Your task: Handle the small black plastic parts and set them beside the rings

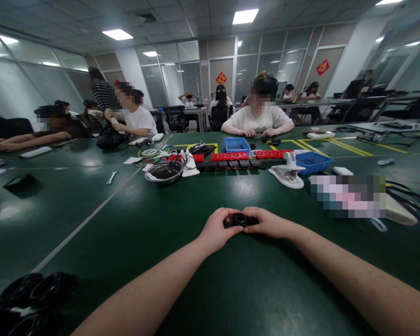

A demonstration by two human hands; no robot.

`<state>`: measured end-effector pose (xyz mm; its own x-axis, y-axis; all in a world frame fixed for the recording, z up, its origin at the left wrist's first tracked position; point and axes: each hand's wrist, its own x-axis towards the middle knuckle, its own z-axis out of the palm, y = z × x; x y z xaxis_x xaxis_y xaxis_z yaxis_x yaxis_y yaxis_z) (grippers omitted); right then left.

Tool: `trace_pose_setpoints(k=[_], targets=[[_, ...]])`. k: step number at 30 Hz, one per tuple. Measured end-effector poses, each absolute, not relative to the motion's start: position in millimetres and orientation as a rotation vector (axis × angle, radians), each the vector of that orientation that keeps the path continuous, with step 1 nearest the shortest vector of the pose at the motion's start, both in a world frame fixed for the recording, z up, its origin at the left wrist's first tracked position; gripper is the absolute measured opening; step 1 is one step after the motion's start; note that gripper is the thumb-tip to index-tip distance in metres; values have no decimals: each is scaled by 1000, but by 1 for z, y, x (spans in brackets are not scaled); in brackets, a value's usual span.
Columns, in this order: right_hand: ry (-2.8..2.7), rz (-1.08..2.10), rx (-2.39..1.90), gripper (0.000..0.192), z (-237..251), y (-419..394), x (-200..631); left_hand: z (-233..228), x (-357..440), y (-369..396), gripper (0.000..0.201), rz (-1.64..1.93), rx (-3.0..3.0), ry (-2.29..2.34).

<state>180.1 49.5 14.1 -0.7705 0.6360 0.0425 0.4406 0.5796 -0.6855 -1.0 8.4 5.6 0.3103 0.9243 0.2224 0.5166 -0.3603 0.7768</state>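
Note:
A small black part with a round, ring-like opening [239, 219] is held just above the green table, facing me. My left hand [221, 228] closes on its left side, thumb below and fingers curled over the top. From the other side my right hand [266, 223] grips it, with the thumb near the left thumb. The fingers cover much of the part, so its exact kind cannot be made out. Beyond the hands lies a row of red and black power strips [230, 156].
A metal bowl [150, 177] of black cable and a white clip stand [290, 173] stand ahead, with blue bins [315, 162] behind. Black ring-shaped parts [54, 289] lie at lower left, and a wrench [112, 178] farther up. A co-worker [257, 116] sits opposite.

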Motion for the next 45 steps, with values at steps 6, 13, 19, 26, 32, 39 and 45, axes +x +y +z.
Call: trace_pose_setpoints(k=[6, 13, 19, 26, 32, 39, 45], targets=[[-2477, 1020, -917, 20, 14, 48, 178, 5, 0, 9, 33, 903, 1980, 1282], [-2487, 923, -1061, 22, 14, 43, 174, 1, 1, 10, 33, 937, 1935, 1318], [-2415, 455, -1358, 31, 3, 33, 161, -2, 5, 7, 32, 1015, 1882, 1427], [-2445, 273, -1396, 36, 7, 23, 157, 0, 4, 6, 30, 1005, 1902, 1408], [-2434, 937, -1013, 53, 19, 36, 175, 6, -1, 7, 32, 907, 1950, 1300], [-2390, 1276, -963, 32, 24, 42, 181, 9, -1, 8, 32, 883, 1953, 1271], [-2367, 1223, -978, 27, 21, 41, 177, 7, -1, 8, 32, 894, 1973, 1269]])
